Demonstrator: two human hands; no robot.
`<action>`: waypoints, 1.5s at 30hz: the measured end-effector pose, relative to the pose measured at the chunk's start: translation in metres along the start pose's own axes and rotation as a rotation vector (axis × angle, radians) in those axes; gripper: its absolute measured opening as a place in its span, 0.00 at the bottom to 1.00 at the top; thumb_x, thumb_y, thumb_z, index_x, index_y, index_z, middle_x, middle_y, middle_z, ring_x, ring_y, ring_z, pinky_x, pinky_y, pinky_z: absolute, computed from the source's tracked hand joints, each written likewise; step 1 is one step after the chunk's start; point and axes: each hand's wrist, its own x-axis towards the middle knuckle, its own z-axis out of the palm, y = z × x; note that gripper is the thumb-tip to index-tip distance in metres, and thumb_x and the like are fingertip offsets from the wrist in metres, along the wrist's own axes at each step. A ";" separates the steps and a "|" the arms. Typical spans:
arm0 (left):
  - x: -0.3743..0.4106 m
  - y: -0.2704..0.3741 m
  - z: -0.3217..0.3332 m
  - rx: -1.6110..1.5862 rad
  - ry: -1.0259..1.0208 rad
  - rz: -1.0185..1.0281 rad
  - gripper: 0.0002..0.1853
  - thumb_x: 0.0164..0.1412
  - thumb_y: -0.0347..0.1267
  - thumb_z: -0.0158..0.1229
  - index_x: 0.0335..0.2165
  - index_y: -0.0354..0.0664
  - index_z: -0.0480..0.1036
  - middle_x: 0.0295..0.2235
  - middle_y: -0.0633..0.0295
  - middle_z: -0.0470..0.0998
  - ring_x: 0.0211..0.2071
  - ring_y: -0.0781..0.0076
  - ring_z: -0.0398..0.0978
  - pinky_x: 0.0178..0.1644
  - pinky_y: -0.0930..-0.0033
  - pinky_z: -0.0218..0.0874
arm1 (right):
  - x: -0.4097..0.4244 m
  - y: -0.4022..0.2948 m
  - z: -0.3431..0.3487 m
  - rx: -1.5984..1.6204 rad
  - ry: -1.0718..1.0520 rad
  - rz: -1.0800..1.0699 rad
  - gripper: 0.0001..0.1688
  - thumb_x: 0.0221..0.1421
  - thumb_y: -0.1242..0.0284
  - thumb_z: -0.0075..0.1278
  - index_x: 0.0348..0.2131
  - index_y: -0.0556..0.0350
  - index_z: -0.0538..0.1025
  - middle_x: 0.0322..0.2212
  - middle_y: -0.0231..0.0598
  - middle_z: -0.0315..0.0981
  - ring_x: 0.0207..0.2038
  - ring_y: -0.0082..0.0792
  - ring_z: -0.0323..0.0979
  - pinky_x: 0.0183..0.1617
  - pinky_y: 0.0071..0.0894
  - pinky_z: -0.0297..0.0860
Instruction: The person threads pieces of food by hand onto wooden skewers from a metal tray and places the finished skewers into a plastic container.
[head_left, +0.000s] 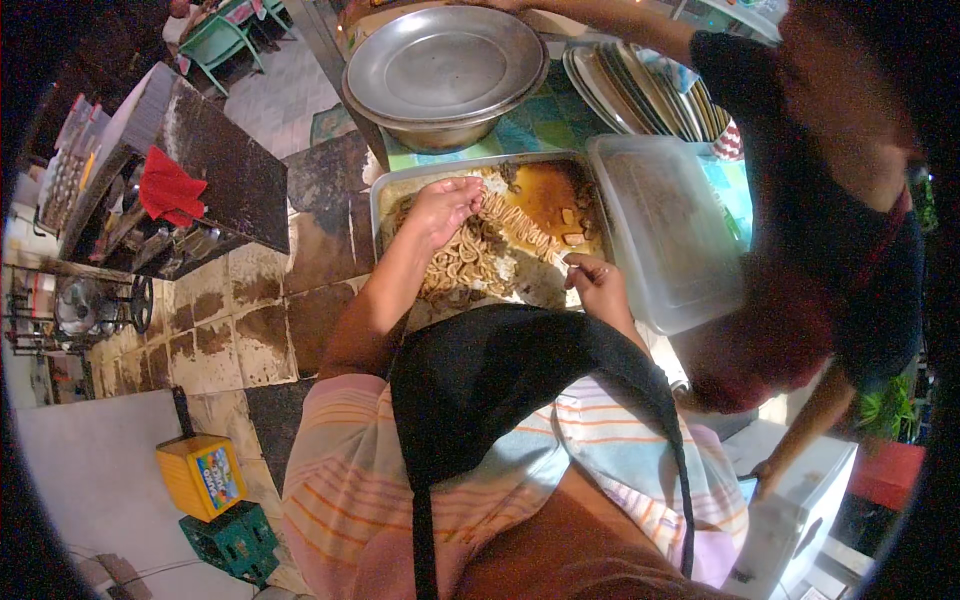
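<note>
Stretched between both hands is a skewer of ruffled strips (521, 225), which look like intestine. My left hand (448, 208) pinches its far left end with fingers and thumb. The near right end sits in the fingers of my right hand (598, 279). Beneath them lies a rectangular metal tray (450, 167). A heap of loose strips (465, 266) fills its left and middle part, close to my left forearm. Brown liquid (551, 184) pools on the right side, with several small chunks (573, 226) near the right wall.
A translucent plastic container or lid (664, 225) adjoins the tray's right side. Behind stand a broad metal pan (450, 64) over a basin and a row of plates (630, 90). At right, close by, another person (832, 187) reaches across the back. A dark cabinet (232, 165) stands left.
</note>
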 end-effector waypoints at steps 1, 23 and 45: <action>0.002 -0.002 -0.002 0.000 -0.001 0.001 0.09 0.47 0.23 0.52 0.31 0.32 0.66 0.26 0.60 0.70 0.25 0.74 0.67 0.30 0.77 0.61 | 0.000 0.003 0.001 0.010 0.004 0.011 0.09 0.43 0.76 0.46 0.30 0.54 0.73 0.17 0.41 0.71 0.21 0.29 0.71 0.26 0.25 0.64; -0.005 -0.014 0.021 -0.191 0.102 -0.150 0.13 0.46 0.26 0.54 0.34 0.38 0.65 0.30 0.64 0.70 0.31 0.74 0.66 0.35 0.72 0.58 | -0.004 0.007 0.010 0.051 0.059 0.010 0.10 0.42 0.77 0.45 0.31 0.54 0.73 0.16 0.43 0.70 0.20 0.30 0.70 0.26 0.26 0.65; 0.001 -0.012 0.050 -0.029 0.015 -0.025 0.14 0.49 0.30 0.52 0.37 0.40 0.65 0.34 0.61 0.71 0.30 0.79 0.68 0.29 0.79 0.57 | 0.002 0.021 0.022 0.171 0.111 0.034 0.10 0.44 0.78 0.45 0.31 0.57 0.72 0.19 0.39 0.71 0.21 0.24 0.69 0.26 0.20 0.63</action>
